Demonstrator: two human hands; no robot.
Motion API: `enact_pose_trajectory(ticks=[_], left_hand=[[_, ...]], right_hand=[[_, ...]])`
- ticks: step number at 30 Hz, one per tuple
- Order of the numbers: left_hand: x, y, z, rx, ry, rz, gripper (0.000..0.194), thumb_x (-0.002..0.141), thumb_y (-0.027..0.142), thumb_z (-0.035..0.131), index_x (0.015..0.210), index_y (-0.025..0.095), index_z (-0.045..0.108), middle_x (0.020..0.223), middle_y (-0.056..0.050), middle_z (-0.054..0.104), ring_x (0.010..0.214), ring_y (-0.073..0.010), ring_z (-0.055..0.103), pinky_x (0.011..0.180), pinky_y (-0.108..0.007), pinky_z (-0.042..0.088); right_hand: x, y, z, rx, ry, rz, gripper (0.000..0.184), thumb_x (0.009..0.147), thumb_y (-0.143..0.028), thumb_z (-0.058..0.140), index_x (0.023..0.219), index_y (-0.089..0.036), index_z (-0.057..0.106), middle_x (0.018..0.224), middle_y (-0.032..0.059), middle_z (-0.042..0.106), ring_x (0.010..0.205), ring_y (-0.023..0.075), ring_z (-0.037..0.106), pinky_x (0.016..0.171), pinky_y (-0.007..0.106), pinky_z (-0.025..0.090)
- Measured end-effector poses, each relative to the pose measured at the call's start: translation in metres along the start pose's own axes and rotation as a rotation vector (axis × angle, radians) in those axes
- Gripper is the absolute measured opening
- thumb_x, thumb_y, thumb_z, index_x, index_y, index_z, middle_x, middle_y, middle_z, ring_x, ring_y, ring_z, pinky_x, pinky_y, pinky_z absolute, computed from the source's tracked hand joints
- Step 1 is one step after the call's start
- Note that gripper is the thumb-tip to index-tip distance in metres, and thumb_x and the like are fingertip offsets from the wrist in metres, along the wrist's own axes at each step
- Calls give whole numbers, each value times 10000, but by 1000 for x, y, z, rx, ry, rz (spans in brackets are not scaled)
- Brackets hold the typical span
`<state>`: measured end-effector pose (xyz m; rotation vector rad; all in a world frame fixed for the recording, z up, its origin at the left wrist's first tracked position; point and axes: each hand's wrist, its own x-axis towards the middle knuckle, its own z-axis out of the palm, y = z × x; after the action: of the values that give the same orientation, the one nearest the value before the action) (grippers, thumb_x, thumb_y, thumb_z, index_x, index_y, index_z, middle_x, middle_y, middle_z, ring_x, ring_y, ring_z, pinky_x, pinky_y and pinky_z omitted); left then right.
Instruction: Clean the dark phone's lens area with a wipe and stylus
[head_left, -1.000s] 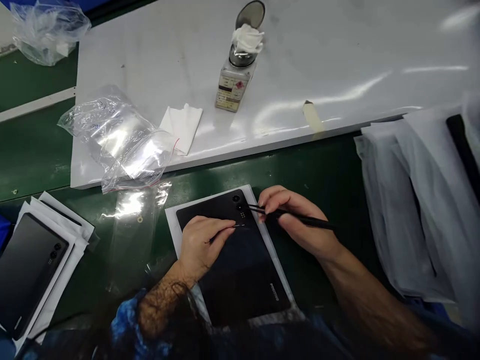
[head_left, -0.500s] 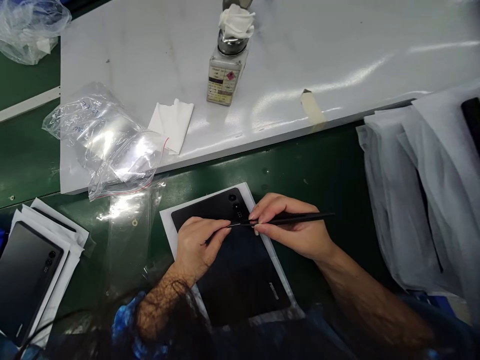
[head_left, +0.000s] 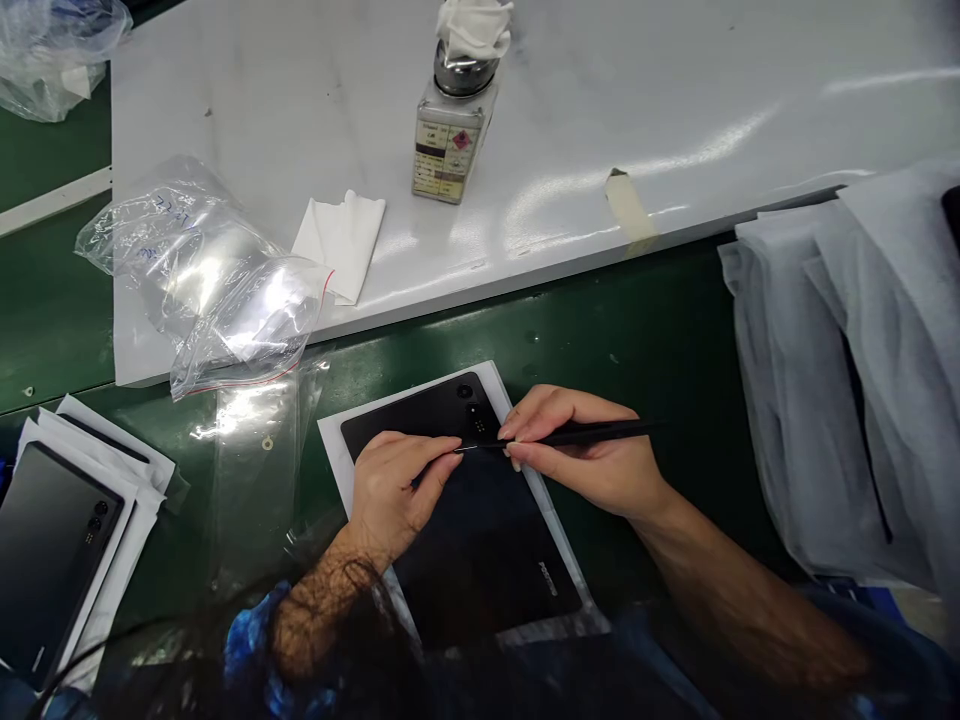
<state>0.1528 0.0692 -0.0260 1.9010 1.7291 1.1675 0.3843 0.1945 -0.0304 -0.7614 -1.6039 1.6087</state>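
A black tablet (head_left: 480, 540) lies back side up on a white sheet (head_left: 335, 455), its camera lens near the top corner. Over its upper part my right hand (head_left: 581, 445) is closed round slim black tweezers (head_left: 600, 432), which point left. My left hand (head_left: 397, 485) pinches with thumb and forefinger right at the tweezers' tips. Whatever small thing may be between those fingers is too small to make out. Both hands hover over or rest on the tablet's back; I cannot tell which.
More tablets (head_left: 56, 550) lie stacked with white sheets at the left. Clear plastic bags (head_left: 225, 290) and a folded white cloth (head_left: 341, 240) are at the grey board's (head_left: 600, 90) front edge. A labelled bottle (head_left: 446, 150) stands farther back. White translucent sleeves (head_left: 802, 400) are piled at the right.
The view has shifted slightly. Both hands keep nearly the same pose over the tablet, with the tweezers still meeting the left fingertips.
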Motion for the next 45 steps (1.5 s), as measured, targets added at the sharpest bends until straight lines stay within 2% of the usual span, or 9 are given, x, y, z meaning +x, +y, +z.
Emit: enact_pose_trajectory(ticks=[6,9,11,14,16,20,25,35,45], left_hand=[[-1,-2,0,20,7,23,167,1183,194,828,1126,220,983,968,-53,1051,760,-229,989,759,-331,803],[-1,-2,0,30,7,29,186,1199,208,811,1125,215,981,960,-53,1049,750,-230,984,751,-340,800],[-1,-2,2,31,13,31,192,1198,223,807,1123,227,983,947,-47,1046,731,-236,975,727,-356,794],[-2,-3,4,29,19,38,201,1204,248,798,1130,242,985,924,-37,1039,710,-235,960,709,-362,780],[-1,-3,4,30,16,47,199,1206,247,797,1136,230,983,907,-38,1033,700,-224,950,718,-349,774],[0,-2,2,32,14,62,178,1197,206,805,1141,198,974,899,-42,1029,688,-209,944,727,-326,777],[1,-1,2,35,17,63,204,1219,218,771,1146,217,962,919,-22,1034,692,-208,947,720,-332,783],[-1,-2,4,19,27,58,188,1194,212,786,1142,201,967,918,-47,1036,672,-224,944,693,-344,788],[1,1,1,46,-4,25,222,1204,247,771,1129,237,980,898,-45,1030,668,-230,940,695,-343,797]], right_hand=[[-5,3,-2,-5,-4,-45,316,1074,-442,1071,849,-312,890,877,77,920,755,263,883,710,421,789],[-6,4,0,43,-29,-97,290,1083,-411,1063,871,-310,891,865,71,911,713,255,863,663,409,774],[-4,8,1,89,32,-85,292,1083,-428,1063,887,-311,880,864,60,907,684,252,850,611,400,753],[6,21,0,96,215,39,385,1017,-549,1115,866,-328,838,856,27,887,616,249,808,554,426,722],[15,30,-3,60,265,102,434,977,-627,1133,860,-345,824,873,25,887,608,261,797,559,462,720],[25,39,-5,11,208,114,454,1009,-691,1092,879,-359,812,911,44,904,627,286,808,591,514,740],[25,31,1,18,221,129,550,943,-783,1127,836,-338,820,896,43,888,605,252,788,597,483,743],[26,40,-9,129,258,131,493,939,-724,1163,881,-356,840,883,45,869,677,284,819,567,472,693],[26,29,-1,48,204,126,549,941,-758,1148,832,-308,854,894,50,889,586,203,755,588,414,708]])
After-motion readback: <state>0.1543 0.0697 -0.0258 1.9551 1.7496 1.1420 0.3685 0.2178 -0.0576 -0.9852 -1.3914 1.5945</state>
